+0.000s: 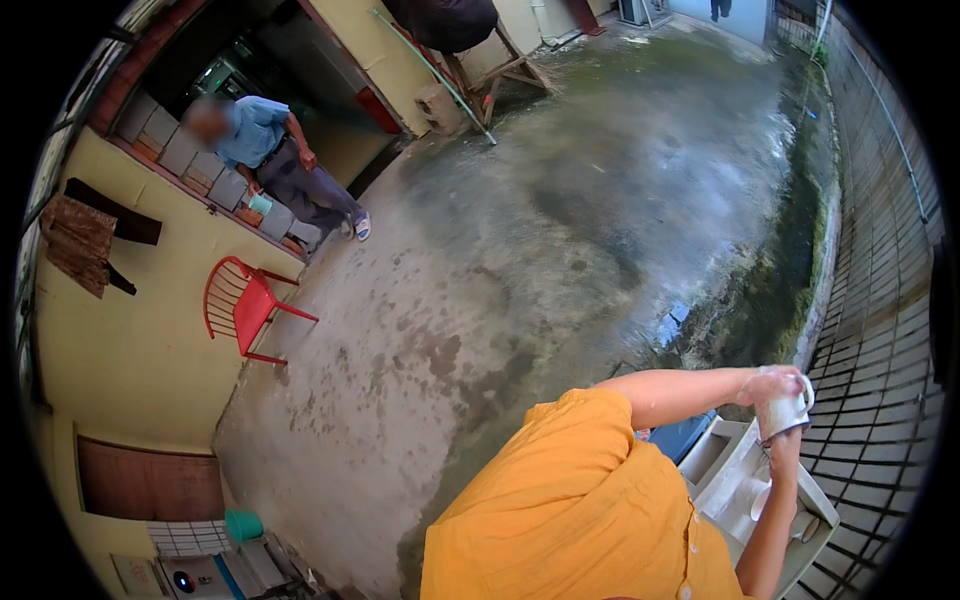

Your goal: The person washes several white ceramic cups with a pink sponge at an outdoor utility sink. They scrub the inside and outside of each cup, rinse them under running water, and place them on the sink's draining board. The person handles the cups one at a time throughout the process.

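Note:
A white mug [782, 412] with a looped handle is held up over the sink at the right. My left hand [770, 385], wet with white suds, is closed around its upper part. From below, my right hand [788, 446] meets the mug's dark-edged lower end. Its fingers are hidden there, so I cannot tell whether they are inside the mug or behind it. Under my hands is a pale sink [822, 505] with a white bowl or cup [750, 497] in it. Another pale cup-like piece [803, 527] lies near the sink's right side, partly behind my right forearm.
A tiled wall [880, 330] rises close beyond the sink. Wet, mossy concrete [560, 230] stretches behind. A red chair [255, 305] stands by the yellow wall. Another person [262, 135] stands at the doorway, holding a light-green cup [260, 204]. A green bucket [242, 525] sits at lower left.

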{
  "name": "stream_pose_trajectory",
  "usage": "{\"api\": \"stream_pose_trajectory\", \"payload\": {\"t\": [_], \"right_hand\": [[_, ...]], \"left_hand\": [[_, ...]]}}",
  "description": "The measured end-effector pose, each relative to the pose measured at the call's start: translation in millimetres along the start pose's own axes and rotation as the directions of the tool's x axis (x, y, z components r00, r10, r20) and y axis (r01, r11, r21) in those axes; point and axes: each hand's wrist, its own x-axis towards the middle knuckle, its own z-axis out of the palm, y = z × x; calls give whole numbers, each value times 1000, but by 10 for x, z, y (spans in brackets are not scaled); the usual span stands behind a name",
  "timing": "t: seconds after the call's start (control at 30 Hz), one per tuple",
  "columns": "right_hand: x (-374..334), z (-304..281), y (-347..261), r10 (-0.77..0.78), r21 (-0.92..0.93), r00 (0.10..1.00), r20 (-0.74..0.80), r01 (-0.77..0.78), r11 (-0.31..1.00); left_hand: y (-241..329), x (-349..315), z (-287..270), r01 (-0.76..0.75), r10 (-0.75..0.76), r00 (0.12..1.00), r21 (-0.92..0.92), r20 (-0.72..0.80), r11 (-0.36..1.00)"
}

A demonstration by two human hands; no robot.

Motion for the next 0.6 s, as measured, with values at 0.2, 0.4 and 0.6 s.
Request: {"api": "stream_pose_trajectory", "payload": {"t": [0.2,0.4,0.6], "right_hand": [[-78,383,107,77,256,997,10,-77,964],[-144,311,252,68,240,988,-137,-33,970],[-217,-25,-344,-445,-808,854,270,452,378]], "left_hand": [[-24,75,-131,121,230,892,695,-390,708],[179,332,596,286,517,754,911,-405,297],[165,500,457,180,-122,919,122,-376,976]]}}
